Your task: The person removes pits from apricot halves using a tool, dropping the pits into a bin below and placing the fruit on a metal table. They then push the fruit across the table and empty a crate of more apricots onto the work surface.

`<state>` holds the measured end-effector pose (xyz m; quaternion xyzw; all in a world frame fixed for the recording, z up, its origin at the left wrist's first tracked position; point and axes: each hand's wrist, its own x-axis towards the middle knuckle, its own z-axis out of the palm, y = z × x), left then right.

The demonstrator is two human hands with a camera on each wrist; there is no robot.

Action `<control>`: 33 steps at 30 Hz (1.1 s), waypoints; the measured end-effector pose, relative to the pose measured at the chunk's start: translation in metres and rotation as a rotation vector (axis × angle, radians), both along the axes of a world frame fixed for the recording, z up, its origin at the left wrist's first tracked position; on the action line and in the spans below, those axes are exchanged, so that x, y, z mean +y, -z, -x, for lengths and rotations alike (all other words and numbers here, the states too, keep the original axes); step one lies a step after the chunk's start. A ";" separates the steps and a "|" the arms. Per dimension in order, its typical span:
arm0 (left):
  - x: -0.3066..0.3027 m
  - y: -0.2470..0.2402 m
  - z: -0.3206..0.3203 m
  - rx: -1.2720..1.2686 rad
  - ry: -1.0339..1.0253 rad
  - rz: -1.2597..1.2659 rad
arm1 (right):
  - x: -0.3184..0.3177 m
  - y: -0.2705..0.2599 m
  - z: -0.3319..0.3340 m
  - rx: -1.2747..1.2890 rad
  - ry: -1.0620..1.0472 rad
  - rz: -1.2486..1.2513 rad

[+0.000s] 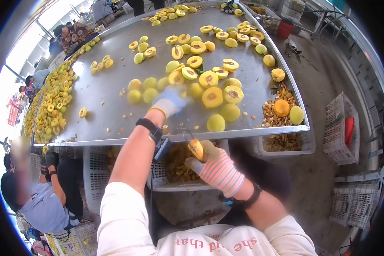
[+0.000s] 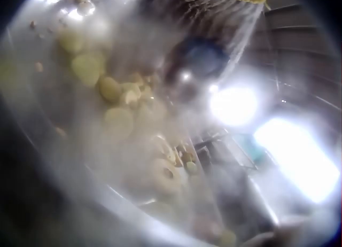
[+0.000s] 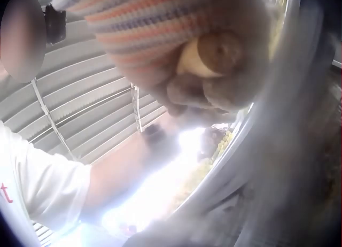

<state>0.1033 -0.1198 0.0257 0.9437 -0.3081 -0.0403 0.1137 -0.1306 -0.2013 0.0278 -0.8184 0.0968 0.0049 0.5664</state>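
Observation:
My left hand (image 1: 171,102), in a pale glove, is motion-blurred over the metal table. Whole and halved yellow stone fruits (image 1: 212,97) lie just beyond and beside it, and the blur hides how its fingers lie. In the left wrist view only a smeared cluster of fruit (image 2: 118,121) shows. My right hand (image 1: 219,166), in a striped glove with dark fingertips, grips the wooden handle of a pitting tool with a curved metal loop (image 1: 195,149) in front of the table edge. The handle's butt end (image 3: 220,52) pokes out of the fist in the right wrist view.
A raised rim (image 1: 179,137) borders the table (image 1: 115,98). Cut fruit (image 1: 51,111) is heaped along the left side; loose pits (image 1: 273,112) fill the right corner. White crates (image 1: 341,128) stand below and to the right. Another person (image 1: 47,205) sits at the left.

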 end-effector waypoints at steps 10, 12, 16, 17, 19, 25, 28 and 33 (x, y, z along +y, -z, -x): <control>0.077 -0.021 0.062 1.254 -0.101 1.372 | 0.004 -0.016 -0.005 0.007 0.031 -0.005; 0.079 -0.027 0.094 1.321 -0.051 1.515 | 0.011 -0.001 -0.007 -0.065 0.035 0.118; 0.082 -0.013 0.124 1.300 -0.146 1.582 | 0.025 0.018 -0.016 -0.111 -0.037 0.301; 0.084 -0.013 0.129 1.262 -0.188 1.590 | 0.029 0.022 -0.018 -0.103 -0.055 0.344; 0.090 -0.014 0.136 1.177 -0.273 1.606 | 0.037 0.027 -0.022 -0.091 -0.096 0.426; 0.103 0.003 0.137 0.902 -0.239 1.575 | 0.061 0.001 -0.028 0.157 -0.090 0.409; 0.098 0.002 0.132 1.041 -0.338 1.828 | 0.062 0.014 -0.031 0.075 -0.026 0.308; 0.100 0.013 0.125 1.016 -0.309 1.763 | 0.063 0.016 -0.041 0.132 -0.073 0.252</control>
